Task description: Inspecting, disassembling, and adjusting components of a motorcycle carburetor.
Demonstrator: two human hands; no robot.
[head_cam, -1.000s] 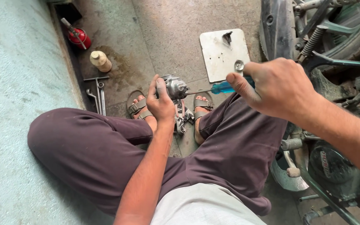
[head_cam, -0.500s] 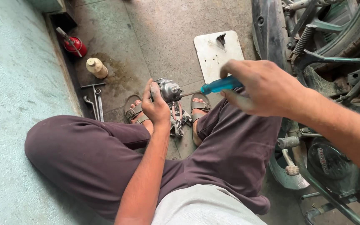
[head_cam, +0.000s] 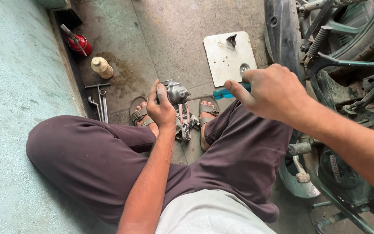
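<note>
Left hand [head_cam: 161,110] is wrapped tight round the small grey carburetor [head_cam: 176,92], held over the sandalled feet. Right hand [head_cam: 273,93] fists a blue-handled screwdriver [head_cam: 221,93], tip at the part, so looks mid-job. Metal plate [head_cam: 230,58] lies beyond.

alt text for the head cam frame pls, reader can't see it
A person squatting on a concrete floor grips a small metal engine part in the left hand and points a blue-handled screwdriver, held in the right hand, at it. A metal plate, red oil can and wrenches lie nearby; a motorcycle stands at right.
</note>
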